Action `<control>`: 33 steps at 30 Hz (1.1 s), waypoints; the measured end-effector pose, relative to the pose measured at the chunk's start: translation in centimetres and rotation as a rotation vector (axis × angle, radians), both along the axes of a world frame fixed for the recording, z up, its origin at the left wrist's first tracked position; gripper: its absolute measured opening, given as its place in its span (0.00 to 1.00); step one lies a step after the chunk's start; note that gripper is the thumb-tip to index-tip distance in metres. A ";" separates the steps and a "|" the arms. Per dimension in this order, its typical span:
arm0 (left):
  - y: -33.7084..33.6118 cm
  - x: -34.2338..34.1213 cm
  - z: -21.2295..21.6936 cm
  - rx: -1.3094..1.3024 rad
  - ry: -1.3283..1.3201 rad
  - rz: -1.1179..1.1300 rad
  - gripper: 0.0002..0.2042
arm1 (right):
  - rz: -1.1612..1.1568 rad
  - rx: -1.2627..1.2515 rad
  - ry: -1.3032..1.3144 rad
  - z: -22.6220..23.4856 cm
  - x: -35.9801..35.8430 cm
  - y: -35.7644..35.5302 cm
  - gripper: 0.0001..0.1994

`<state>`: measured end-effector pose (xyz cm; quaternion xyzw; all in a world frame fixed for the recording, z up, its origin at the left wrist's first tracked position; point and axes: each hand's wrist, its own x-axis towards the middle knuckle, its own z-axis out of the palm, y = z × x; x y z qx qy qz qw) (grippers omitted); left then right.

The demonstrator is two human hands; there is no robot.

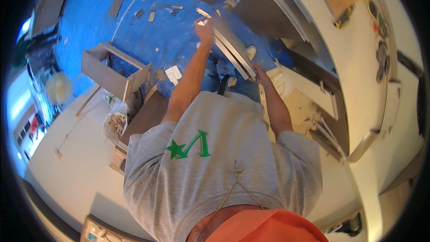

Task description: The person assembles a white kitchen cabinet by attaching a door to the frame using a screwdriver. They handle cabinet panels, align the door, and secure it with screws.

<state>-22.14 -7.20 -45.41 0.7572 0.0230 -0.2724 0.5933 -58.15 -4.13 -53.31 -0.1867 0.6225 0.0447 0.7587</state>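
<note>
Two long flat boards [234, 53] with pale edges, stacked face to face, are held slantwise in front of my body, and their far end is blurred. My left hand [204, 31] is closed around the far-left end, beside a small whitish strip [204, 13]. At the near-right end my right hand [260, 73] grips the boards from the side, its fingers partly hidden. Below the boards my blue jeans and a light shoe [251, 52] show.
Blue sheeting [89, 18] covers the floor, with scissors [174, 12] and scraps on it. An open cabinet frame [105, 72] stands left, near a bag of debris [115, 121]. To the right are a white panel [309, 87] and a counter with tools [344, 17].
</note>
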 end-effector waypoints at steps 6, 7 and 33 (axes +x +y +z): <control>3.9 2.1 1.1 -0.100 0.081 -0.150 0.09 | 0.218 0.159 -0.058 -4.2 2.4 -0.9 0.33; 4.6 2.3 1.1 -0.133 -0.004 -0.141 0.09 | 0.118 0.250 0.089 -5.2 3.6 -1.0 0.36; 16.1 8.8 1.9 -0.157 -0.111 0.380 0.06 | 0.902 0.202 0.187 0.3 24.5 -1.0 0.24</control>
